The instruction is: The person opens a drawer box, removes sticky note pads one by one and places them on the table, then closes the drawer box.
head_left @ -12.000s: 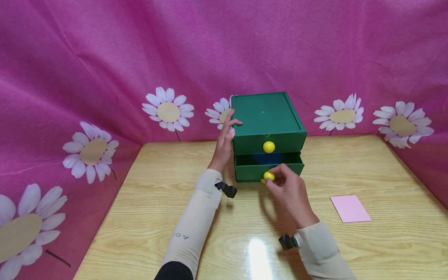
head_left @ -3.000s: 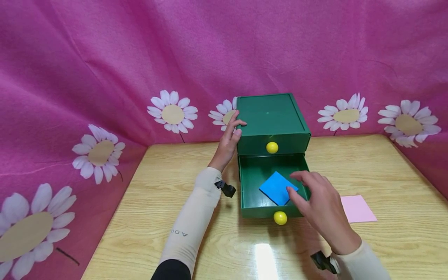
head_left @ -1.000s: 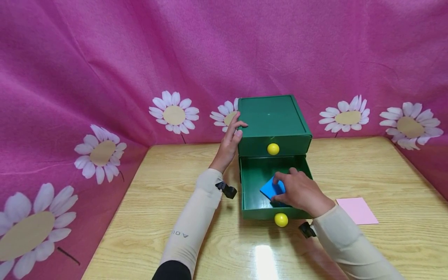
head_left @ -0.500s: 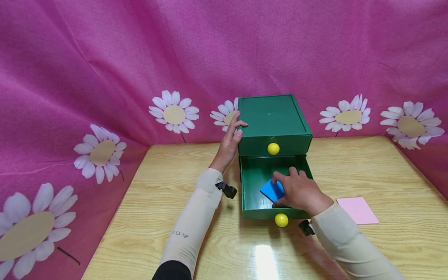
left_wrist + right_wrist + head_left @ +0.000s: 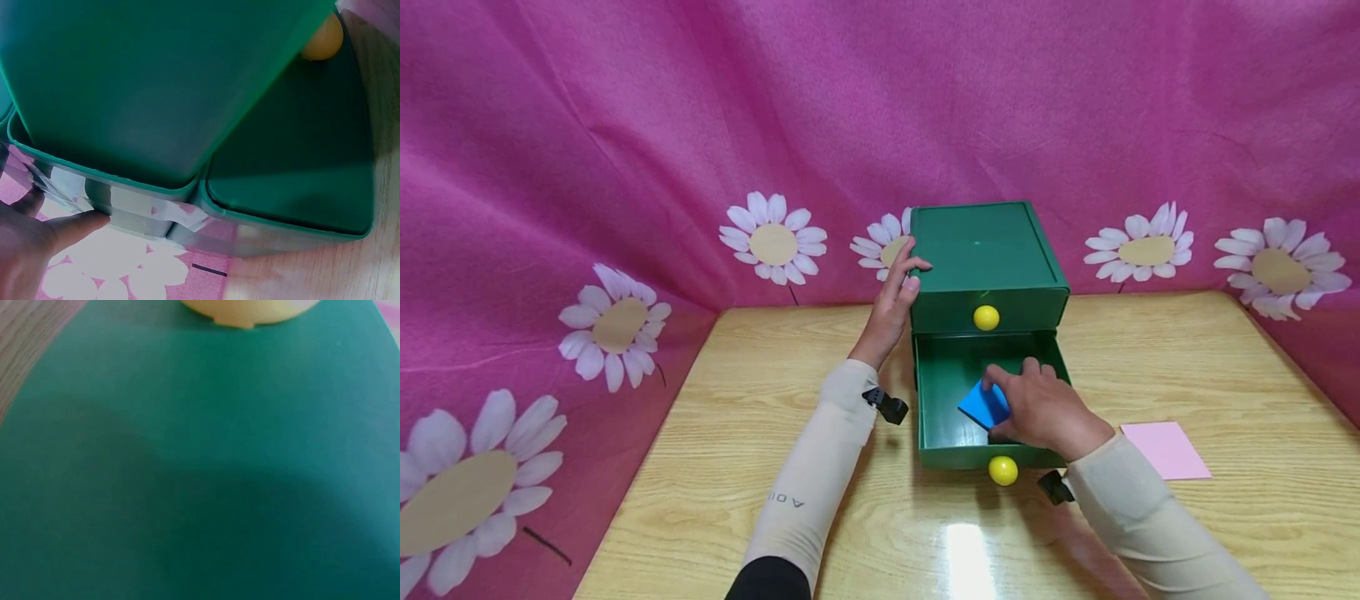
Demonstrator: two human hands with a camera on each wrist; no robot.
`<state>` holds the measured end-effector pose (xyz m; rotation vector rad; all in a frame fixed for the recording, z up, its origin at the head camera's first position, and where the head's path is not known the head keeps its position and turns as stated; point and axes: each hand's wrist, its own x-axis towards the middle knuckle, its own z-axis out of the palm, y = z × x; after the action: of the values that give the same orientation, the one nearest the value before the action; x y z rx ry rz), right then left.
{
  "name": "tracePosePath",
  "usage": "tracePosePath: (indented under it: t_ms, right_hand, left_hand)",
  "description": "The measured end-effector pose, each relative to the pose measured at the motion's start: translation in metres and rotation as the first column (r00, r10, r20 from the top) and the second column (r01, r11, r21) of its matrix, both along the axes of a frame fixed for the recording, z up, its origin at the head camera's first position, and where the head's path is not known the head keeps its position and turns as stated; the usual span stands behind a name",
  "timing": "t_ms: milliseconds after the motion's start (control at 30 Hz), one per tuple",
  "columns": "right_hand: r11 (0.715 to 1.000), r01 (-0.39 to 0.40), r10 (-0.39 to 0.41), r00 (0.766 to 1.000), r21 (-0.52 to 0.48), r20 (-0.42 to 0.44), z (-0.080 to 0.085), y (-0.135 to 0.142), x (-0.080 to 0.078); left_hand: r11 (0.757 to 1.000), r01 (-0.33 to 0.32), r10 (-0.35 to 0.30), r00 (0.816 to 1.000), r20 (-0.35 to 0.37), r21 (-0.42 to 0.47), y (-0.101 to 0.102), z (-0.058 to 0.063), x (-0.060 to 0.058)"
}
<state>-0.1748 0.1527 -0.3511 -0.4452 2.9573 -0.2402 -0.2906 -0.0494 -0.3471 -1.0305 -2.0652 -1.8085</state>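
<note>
A green two-drawer cabinet (image 5: 985,250) stands on the table, its lower drawer (image 5: 938,375) pulled out and the upper one closed. Inside the drawer, my right hand (image 5: 1048,408) pinches a blue sticky note pad (image 5: 985,406) between thumb and fingers; the palm covers part of it. Against the cabinet's left side rests my left hand (image 5: 886,308), one fingertip over the top edge. That left hand (image 5: 34,240) touches the taped side in the left wrist view. The right wrist view has only the green drawer front (image 5: 219,400) and a yellow knob (image 5: 250,309), no fingers.
To the right of the drawer lies a pink sticky note pad (image 5: 1167,450) on the wooden table (image 5: 745,433). Yellow knobs stick out from the upper drawer (image 5: 987,317) and the lower one. A pink cloth (image 5: 820,100) with daisies hangs close behind the cabinet.
The lower drawer has come much farther out since the oldest frame. My right hand has gone from its knob to the blue pad inside. The left hand has stayed on the cabinet.
</note>
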Motion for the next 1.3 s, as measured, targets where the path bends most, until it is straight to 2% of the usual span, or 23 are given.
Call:
tracePosePath:
  t_ms: [333, 867, 1100, 1300]
  right_hand:
    - [1.0, -0.023, 0.023, 0.997, 0.01, -0.075, -0.001, 0.0012, 0.0002]
    - [0.999, 0.019, -0.022, 0.993, -0.027, -0.119, 0.0004, -0.0013, 0.0]
    - [0.999, 0.011, -0.022, 0.975, -0.048, -0.219, 0.0027, -0.0016, 0.0019]
    - [0.996, 0.024, -0.043, 0.969, -0.082, -0.245, 0.0068, -0.0016, 0.0053]
  left_hand:
    - [1.0, -0.01, 0.01, 1.0, 0.003, 0.0, 0.0002, -0.001, -0.0001]
    - [1.0, 0.0, 0.0, 1.0, 0.018, 0.008, -0.0006, -0.0013, -0.0005]
    - [1.0, 0.003, -0.003, 1.0, 0.0, 0.012, 0.0002, 0.0, -0.0001]
    - [1.0, -0.001, 0.001, 1.0, 0.0, 0.016, 0.0008, -0.0005, 0.0002]
